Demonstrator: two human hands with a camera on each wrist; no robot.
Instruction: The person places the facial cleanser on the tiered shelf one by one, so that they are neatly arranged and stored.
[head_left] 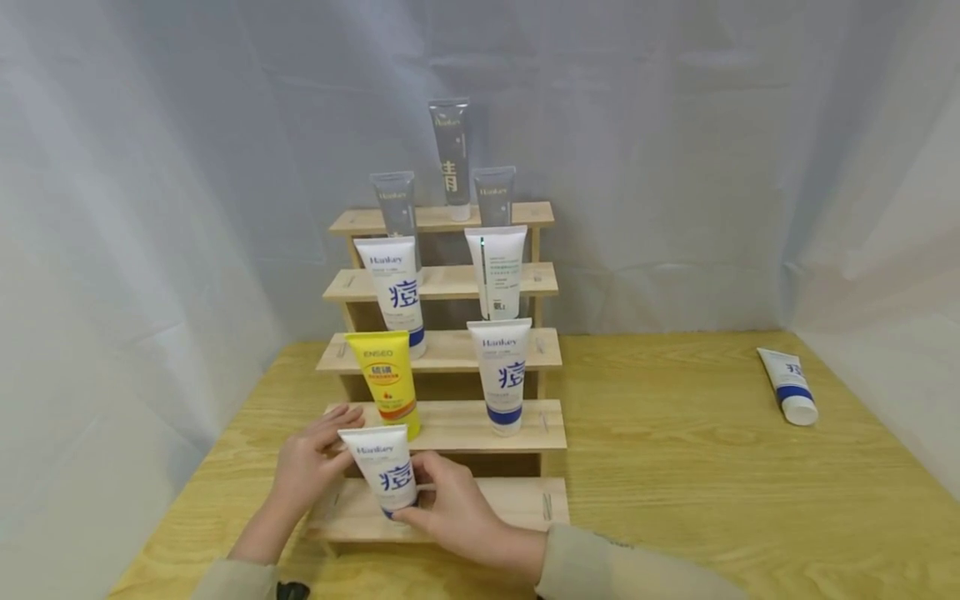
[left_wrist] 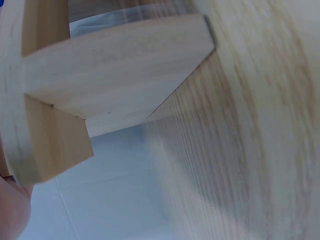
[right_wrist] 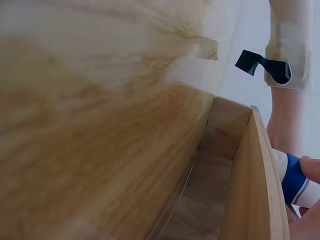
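A white squeeze tube with a blue character and blue band [head_left: 384,471] is low over the bottom step of a wooden tiered display stand [head_left: 502,498], leaning slightly, cap end down. My right hand [head_left: 461,508] pinches it near its lower end, thumb in front. To the tube's left is my left hand [head_left: 307,462], its fingers extended beside the stand and the tube's upper edge. The right wrist view shows the tube's blue band [right_wrist: 292,180] beyond the step's front board. Only a bit of the left hand [left_wrist: 11,210] appears in the left wrist view.
A yellow tube [head_left: 386,379] and a white tube [head_left: 502,375] stand one step higher. More white and grey tubes, such as the grey one on top [head_left: 452,154], fill higher steps. Another white tube [head_left: 787,387] lies on the wooden table [head_left: 675,492] at right.
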